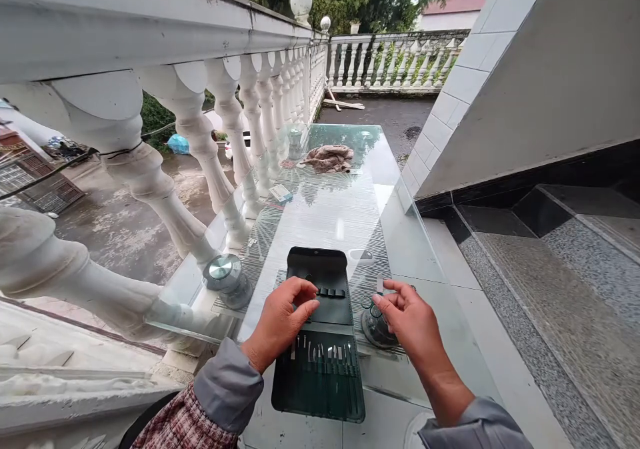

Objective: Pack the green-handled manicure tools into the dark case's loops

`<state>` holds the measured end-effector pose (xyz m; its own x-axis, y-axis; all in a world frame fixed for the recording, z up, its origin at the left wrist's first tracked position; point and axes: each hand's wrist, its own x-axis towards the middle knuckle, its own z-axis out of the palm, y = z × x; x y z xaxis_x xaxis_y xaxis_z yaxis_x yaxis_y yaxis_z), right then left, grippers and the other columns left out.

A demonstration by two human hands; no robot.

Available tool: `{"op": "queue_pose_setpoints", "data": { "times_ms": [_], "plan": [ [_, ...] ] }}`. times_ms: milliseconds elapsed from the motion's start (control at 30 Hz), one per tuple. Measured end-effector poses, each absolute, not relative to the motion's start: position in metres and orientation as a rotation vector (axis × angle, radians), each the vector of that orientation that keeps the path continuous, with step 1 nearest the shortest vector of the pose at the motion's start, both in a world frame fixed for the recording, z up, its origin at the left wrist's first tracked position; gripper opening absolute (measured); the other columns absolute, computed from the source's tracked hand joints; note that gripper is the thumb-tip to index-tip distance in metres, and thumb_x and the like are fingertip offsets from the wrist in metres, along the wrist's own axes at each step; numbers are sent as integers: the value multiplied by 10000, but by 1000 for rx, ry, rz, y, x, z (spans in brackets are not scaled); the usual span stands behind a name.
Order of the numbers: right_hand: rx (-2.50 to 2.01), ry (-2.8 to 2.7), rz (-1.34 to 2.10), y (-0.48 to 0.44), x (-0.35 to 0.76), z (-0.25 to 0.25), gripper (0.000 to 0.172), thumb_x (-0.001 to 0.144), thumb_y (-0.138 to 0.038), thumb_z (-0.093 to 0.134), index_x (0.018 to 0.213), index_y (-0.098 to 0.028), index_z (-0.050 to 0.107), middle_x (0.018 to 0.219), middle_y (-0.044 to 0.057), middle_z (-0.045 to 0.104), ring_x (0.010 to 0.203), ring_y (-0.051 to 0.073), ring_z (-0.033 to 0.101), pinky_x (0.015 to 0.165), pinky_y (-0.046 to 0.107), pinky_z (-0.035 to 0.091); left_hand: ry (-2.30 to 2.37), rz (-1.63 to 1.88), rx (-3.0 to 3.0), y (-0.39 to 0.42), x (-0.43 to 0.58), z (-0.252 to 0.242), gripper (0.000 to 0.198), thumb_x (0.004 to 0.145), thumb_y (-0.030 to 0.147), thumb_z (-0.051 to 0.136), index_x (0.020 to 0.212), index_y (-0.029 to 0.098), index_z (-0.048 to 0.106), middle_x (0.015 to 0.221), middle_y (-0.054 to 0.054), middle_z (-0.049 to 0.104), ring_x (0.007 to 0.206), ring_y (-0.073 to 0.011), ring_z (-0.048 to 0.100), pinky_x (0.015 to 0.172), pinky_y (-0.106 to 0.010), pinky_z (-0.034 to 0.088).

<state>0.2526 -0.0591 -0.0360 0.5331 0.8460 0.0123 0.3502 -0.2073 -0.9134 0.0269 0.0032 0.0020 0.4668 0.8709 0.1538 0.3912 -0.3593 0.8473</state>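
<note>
A dark green manicure case (320, 392) lies unfolded on the glass table, with several slim metal tools (330, 354) in its lower panel. Empty-looking elastic loops (331, 293) run across the upper panel. Over the case's left side is my left hand (283, 319), fingers curled, with a gap between thumb and forefinger and nothing visible in it. To the right of the case, my right hand (413, 319) pinches a small flat metal tool (380, 285); its exact kind is unclear. Green-handled scissors (369, 303) show just left of those fingertips.
The glass tabletop (330, 215) has round metal-capped supports (227, 279) beneath it. A crumpled brown cloth (329, 159) and a small box (281, 193) lie farther back. A white balustrade (193, 122) borders the left; stone steps (545, 275) rise on the right.
</note>
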Motion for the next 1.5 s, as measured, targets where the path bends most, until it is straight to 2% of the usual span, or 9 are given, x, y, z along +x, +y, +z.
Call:
{"op": "queue_pose_setpoints", "data": {
  "times_ms": [133, 267, 433, 600, 900, 1033, 1133, 1333, 1500],
  "plan": [
    [-1891, -1079, 573, -57, 263, -39, 386, 756, -452, 533, 1000, -172, 635, 701, 22, 668, 600, 170, 587, 579, 306, 457, 1006, 676, 2211, -1, 31, -4, 91, 824, 188, 583, 911, 209, 598, 919, -24, 629, 887, -172, 568, 819, -304, 465],
    [-1990, -1269, 290, -65, 271, -34, 271, 810, -406, 467, 885, -218, 648, 832, 38, 691, 736, 189, 613, 665, 313, 449, 949, 653, 2374, -2, 32, -6, 93, 845, 176, 576, 931, 204, 597, 965, -37, 628, 941, -186, 548, 872, -331, 447],
    [-2106, -1642, -164, -78, 273, -44, 158, 841, -255, 468, 852, -214, 619, 809, 45, 660, 760, 200, 580, 634, 297, 401, 950, 662, 2429, -1, 32, -3, 84, 854, 168, 571, 930, 195, 594, 959, -35, 626, 925, -184, 545, 842, -315, 452],
    [-2189, -1752, -493, -78, 265, -50, 105, 838, -203, 518, 810, -193, 619, 747, 67, 634, 715, 213, 560, 588, 302, 357, 948, 635, 2459, -1, 34, -3, 76, 852, 170, 580, 923, 192, 596, 957, -31, 625, 923, -181, 548, 840, -309, 452],
    [-2283, -1578, -56, -68, 259, -43, 171, 866, -295, 513, 962, -225, 636, 707, 23, 680, 621, 181, 602, 527, 277, 320, 950, 642, 2463, -1, 33, -4, 75, 854, 170, 580, 923, 191, 597, 963, -30, 625, 918, -179, 552, 829, -305, 460],
    [-1999, -1651, -182, -67, 257, -46, 200, 882, -278, 470, 950, -193, 637, 840, 47, 683, 789, 188, 606, 675, 288, 417, 941, 654, 2475, 0, 33, -4, 74, 848, 164, 592, 919, 182, 591, 953, -28, 619, 907, -179, 548, 821, -312, 466],
    [-1859, -1834, -246, -66, 249, -48, 193, 878, -235, 486, 976, -171, 639, 932, 79, 657, 873, 210, 561, 749, 307, 428, 946, 646, 2488, 0, 32, -5, 76, 847, 162, 594, 921, 180, 589, 956, -30, 618, 908, -185, 547, 820, -321, 469],
    [-1824, -1983, -159, -70, 244, -47, 257, 819, -26, 441, 798, -203, 626, 939, 56, 626, 858, 200, 509, 712, 297, 408, 957, 632, 2497, -1, 33, -5, 79, 840, 152, 604, 914, 175, 590, 954, -31, 618, 904, -187, 550, 813, -323, 472],
    [-1847, -1994, -114, -76, 250, -47, 259, 801, 0, 437, 740, -199, 591, 903, 42, 607, 804, 183, 491, 685, 288, 395, 950, 626, 2494, 0, 33, -6, 68, 849, 165, 595, 915, 181, 587, 957, -30, 616, 905, -183, 549, 814, -318, 471]
  ]
}}
